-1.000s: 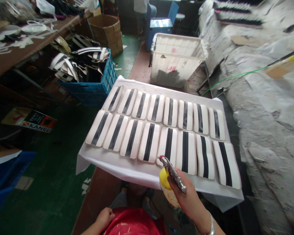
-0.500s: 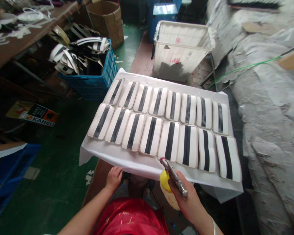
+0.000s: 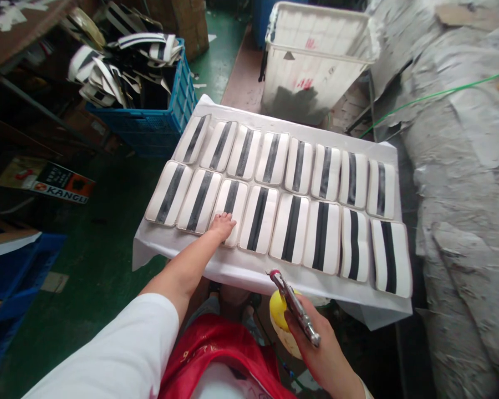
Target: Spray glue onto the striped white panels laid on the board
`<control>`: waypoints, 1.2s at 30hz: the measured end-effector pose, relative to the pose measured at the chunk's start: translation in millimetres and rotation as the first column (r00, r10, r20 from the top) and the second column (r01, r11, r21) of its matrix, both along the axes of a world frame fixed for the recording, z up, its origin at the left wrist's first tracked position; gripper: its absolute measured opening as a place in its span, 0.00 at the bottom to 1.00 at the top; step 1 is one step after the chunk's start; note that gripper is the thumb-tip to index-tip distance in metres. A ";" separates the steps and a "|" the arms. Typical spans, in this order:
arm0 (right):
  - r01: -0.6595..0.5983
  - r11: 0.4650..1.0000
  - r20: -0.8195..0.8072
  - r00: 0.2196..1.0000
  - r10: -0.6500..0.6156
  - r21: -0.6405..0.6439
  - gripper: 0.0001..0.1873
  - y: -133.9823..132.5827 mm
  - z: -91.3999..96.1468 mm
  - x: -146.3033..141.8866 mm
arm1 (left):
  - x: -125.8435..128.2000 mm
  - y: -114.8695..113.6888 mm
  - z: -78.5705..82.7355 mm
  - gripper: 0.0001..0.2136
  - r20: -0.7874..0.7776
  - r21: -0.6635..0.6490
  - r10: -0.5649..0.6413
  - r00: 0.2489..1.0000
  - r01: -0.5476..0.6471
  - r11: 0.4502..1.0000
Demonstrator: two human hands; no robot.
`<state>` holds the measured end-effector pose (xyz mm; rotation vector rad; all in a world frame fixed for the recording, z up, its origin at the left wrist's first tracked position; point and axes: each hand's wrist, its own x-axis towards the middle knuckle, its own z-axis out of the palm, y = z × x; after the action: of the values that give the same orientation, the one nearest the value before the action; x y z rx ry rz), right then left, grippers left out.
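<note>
Two rows of white rectangular pads, each with a black lengthwise stripe, lie on a table covered with white cloth. My left hand reaches over the near row and rests on one striped pad, fingers stretched out and slightly apart. It covers the lower part of that pad. In front of the table's near edge, my right hand grips a metal spray gun with a yellow and cream cup below it. The gun's nozzle points toward the pads, apart from them. Part of the cup is hidden behind my hand.
Left of the table's far end stands a blue crate heaped with black-and-white pieces. A large white bin stands beyond the table. Grey, paper-like covering runs along the right, with a green hose across it.
My left hand has moved from beside the near table edge up onto a near-row pad. My right hand still holds the spray gun in about the same place. The view has tilted slightly.
</note>
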<state>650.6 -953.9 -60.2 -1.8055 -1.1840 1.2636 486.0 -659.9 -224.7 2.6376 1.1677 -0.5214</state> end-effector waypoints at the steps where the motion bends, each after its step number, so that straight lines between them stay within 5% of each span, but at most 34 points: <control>1: -0.005 1.000 0.003 1.000 0.005 -0.004 0.16 -2.0 0.0 -1.6 | -0.5 -0.2 -0.2 0.13 0.003 -0.003 0.004 1.000 -0.004 1.000; 13: -0.095 0.994 0.025 0.995 0.096 -0.043 0.13 -19.9 4.6 -22.4 | -11.4 -4.1 -6.1 0.17 0.081 0.063 0.135 0.987 -0.141 0.988; 26: 0.083 0.990 0.107 0.990 -0.096 0.118 0.14 0.2 3.3 -27.2 | -8.6 -17.3 4.0 0.17 0.032 0.125 0.264 0.964 -0.266 0.956; 36: 0.008 0.999 0.068 0.998 -0.010 0.039 0.13 -22.1 1.8 -35.4 | -10.8 -17.4 0.7 0.18 0.043 0.088 0.291 0.956 -0.294 0.952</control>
<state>615.2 -976.0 -58.4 -1.8362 -1.2278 1.1746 475.2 -677.3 -224.0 2.4703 1.5744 -0.3773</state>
